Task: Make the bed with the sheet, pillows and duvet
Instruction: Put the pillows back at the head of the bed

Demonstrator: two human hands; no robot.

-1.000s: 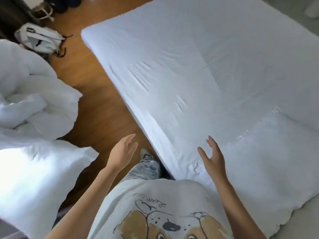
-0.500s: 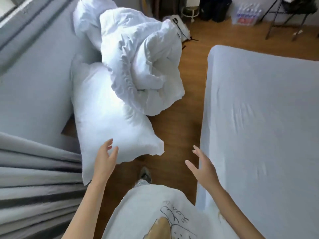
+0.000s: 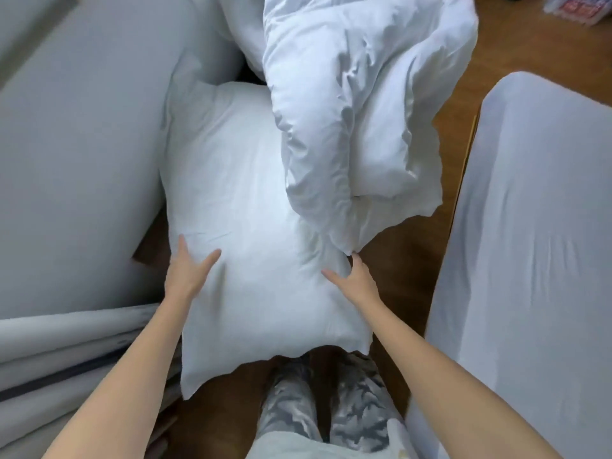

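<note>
A white pillow (image 3: 238, 210) lies lengthwise in front of me on the wooden floor, its near end over my legs. My left hand (image 3: 188, 276) presses on its left side with fingers spread. My right hand (image 3: 356, 279) grips its right edge, fingers curled into the fabric. A crumpled white duvet (image 3: 357, 94) is heaped beyond, resting on the pillow's far right part and touching my right fingertips. The bed (image 3: 530, 243), covered with a smooth white sheet, runs along the right.
A pale grey padded surface (image 3: 66, 144) rises on the left, with grey folded curtain fabric (image 3: 49, 359) below it. Wooden floor (image 3: 407, 260) shows in a narrow strip between pillow and bed. A pack of bottles (image 3: 576, 8) sits at the far right.
I have turned away from the bed toward the pillow and leaned closer. Both hands, held open in the air before, now rest on the pillow's two sides.
</note>
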